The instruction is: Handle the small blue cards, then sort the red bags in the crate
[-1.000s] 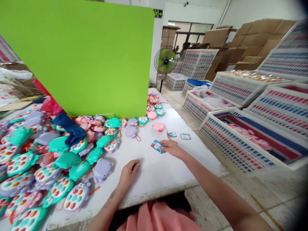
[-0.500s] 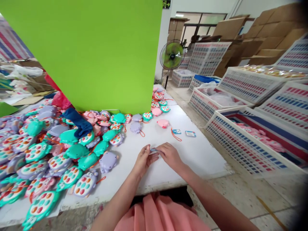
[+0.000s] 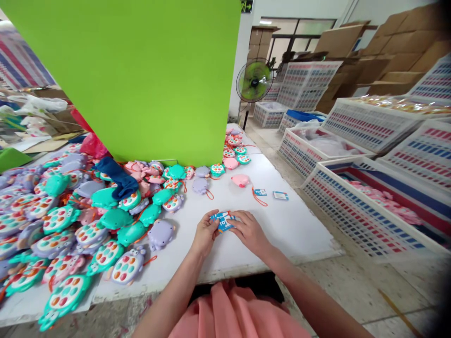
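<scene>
Blue card point(image 3: 221, 220) shows white letters, partly covered, unreadable.

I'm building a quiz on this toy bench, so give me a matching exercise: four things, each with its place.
1 blue tag
2 fan
3 pink toy
4 blue cloth

a on the toy pile
b alone on the white table, cord attached
c between left hand and right hand
d on the floor beyond the table

1-c, 2-d, 3-b, 4-a

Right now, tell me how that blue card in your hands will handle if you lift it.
The blue card, pinched between the left hand and right hand, looks thin and flat, so probably light and bendy. Lying flat on the table, it likely slides rather than rolls.
</scene>
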